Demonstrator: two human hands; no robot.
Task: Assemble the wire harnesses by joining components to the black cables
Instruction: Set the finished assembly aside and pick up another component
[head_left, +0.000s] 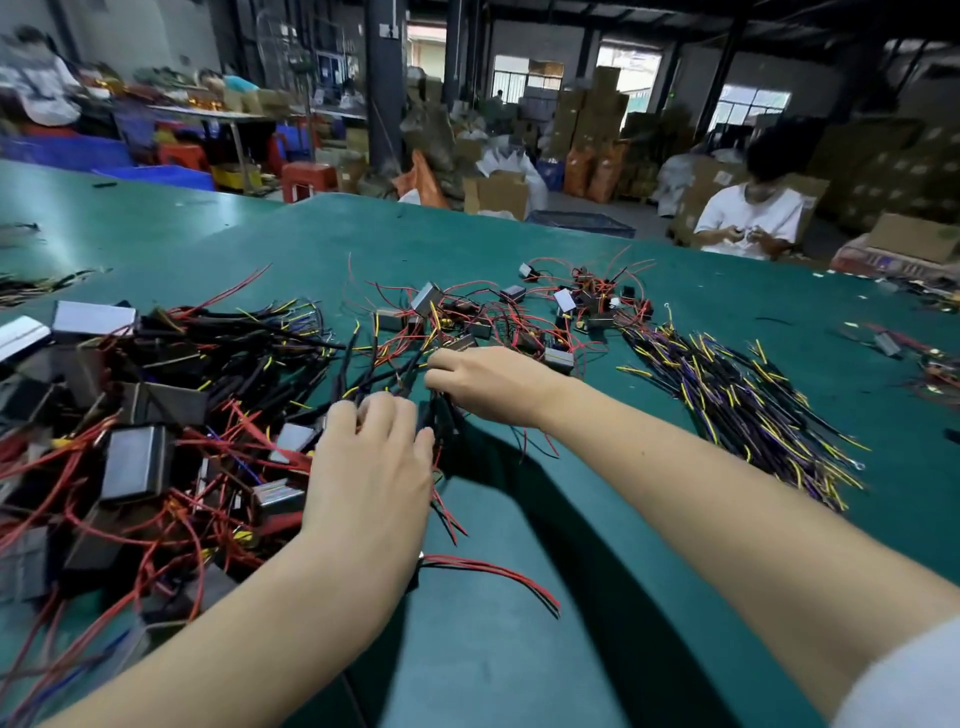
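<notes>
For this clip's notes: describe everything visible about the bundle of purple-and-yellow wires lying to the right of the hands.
The purple-and-yellow wire bundle is a loose sheaf of thin insulated leads, purple and black with yellow ends. It lies flat on the green table, running diagonally from near the pile of small boxed components with red leads toward the right edge, and fans out at its near end. Neither hand touches it; the right forearm passes beside it.

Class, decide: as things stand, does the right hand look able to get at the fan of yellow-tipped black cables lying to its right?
Probably yes. The right hand rests by the middle pile, and only bare green table lies between it and the yellow-tipped cables.
</notes>
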